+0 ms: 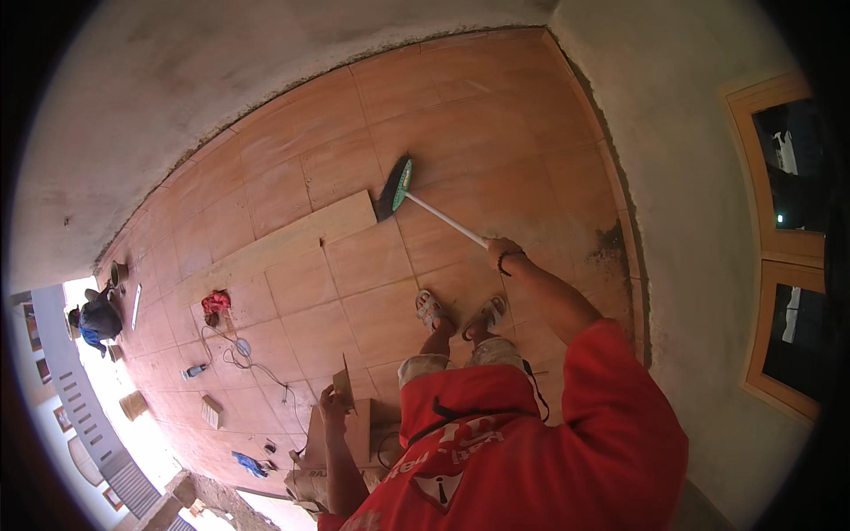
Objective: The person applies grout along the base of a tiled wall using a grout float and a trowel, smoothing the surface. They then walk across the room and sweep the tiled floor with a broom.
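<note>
My right hand (503, 253), with a dark bracelet at the wrist, is wrapped round the upper end of a broom's white handle (447, 220). The broom head (400, 184) is green with black bristles and rests on the reddish tile floor (460, 133), beside the end of a pale flat strip (301, 232). My left hand (333, 410) is closed on the edge of a thin flat brown piece (343, 382), cardboard or tile, I cannot tell which. Just beside that hand stands a brown cardboard box (359, 432). My sandalled feet (428, 308) are on the tiles between both hands.
A red bundle (215, 303), a corded power tool (193, 372) with its cable, a small stack (212, 412) and a blue cloth (250, 464) lie to the left. Another person (99, 319) crouches at the far left by a bucket (119, 273). Walls bound the floor; windows (784, 239) are at right.
</note>
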`<state>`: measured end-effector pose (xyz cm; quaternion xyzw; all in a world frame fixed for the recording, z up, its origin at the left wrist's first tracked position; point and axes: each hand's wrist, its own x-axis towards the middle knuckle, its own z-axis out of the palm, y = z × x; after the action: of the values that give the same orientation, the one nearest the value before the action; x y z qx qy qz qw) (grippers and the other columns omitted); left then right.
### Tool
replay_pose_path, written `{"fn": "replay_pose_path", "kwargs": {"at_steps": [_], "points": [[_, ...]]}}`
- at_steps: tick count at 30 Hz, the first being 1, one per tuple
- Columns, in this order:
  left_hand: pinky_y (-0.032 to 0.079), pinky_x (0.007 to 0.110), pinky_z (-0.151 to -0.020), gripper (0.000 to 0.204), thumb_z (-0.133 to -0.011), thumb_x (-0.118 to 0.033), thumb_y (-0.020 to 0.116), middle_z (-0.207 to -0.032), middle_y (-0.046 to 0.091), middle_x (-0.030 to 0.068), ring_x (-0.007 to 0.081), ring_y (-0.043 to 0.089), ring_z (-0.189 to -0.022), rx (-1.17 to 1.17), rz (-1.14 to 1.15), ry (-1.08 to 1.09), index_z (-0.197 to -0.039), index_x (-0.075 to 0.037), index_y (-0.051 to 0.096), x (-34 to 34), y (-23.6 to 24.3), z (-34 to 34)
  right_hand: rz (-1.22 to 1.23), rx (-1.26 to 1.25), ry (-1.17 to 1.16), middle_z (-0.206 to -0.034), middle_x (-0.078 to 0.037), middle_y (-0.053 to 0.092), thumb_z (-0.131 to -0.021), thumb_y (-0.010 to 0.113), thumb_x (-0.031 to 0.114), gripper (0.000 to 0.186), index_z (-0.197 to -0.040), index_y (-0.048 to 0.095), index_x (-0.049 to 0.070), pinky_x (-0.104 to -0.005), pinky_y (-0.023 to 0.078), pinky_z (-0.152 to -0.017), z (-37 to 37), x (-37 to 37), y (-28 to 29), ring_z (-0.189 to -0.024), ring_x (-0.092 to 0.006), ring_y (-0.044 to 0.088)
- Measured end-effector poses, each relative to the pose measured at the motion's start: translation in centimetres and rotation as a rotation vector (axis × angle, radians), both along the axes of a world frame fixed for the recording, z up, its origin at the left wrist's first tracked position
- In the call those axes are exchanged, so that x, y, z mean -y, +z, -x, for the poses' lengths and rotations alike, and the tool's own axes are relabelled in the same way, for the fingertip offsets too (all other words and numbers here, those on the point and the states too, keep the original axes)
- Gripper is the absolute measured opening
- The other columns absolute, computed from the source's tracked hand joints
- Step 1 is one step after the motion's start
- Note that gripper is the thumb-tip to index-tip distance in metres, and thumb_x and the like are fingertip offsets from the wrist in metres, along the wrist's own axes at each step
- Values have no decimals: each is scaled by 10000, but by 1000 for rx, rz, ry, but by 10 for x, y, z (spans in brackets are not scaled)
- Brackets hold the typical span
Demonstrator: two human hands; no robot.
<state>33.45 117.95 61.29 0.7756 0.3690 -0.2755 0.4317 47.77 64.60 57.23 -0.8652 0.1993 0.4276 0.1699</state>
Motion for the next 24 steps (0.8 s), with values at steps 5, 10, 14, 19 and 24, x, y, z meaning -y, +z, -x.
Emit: {"fn": "replay_pose_path", "kwargs": {"at_steps": [5,10,14,19,24], "points": [[425,249,-382,295,-867,-80,465,-769,612,91,131,555,-519,-6,34,18,-1153,-23,507,-13,8,19,11,-132,-187,-850,-130,601,-933,337,163,470,-1390,302,265,-349,483,-533,139,81,-43,-634,-203,578],[417,254,-355,285,-874,-113,484,-770,609,95,137,556,-506,-129,-47,-58,-1140,-13,502,-15,-13,54,172,-395,-236,-981,-134,620,-899,388,112,490,-1371,334,229,-377,518,-741,224,130,64,-877,-247,623],[418,261,-359,294,-872,-133,492,-794,620,109,147,571,-524,-161,-16,-41,-1141,-15,502,13,-15,58,139,-185,-102,-909,-151,623,-878,412,97,487,-1351,374,206,-366,518,-688,251,143,115,-802,-246,625],[439,265,-386,291,-877,-134,470,-790,627,102,153,579,-547,-136,-35,-157,-1144,-22,505,42,-19,34,-81,-114,23,-749,-160,625,-851,439,96,500,-1343,381,164,-396,511,-596,204,113,121,-649,-267,625],[454,258,-380,314,-863,-135,521,-832,628,134,167,596,-572,-77,-3,-273,-1151,-9,499,79,-15,0,-13,-175,230,-903,-129,626,-906,379,131,469,-1367,344,207,-396,519,-653,197,99,-3,-760,-246,629]]}}
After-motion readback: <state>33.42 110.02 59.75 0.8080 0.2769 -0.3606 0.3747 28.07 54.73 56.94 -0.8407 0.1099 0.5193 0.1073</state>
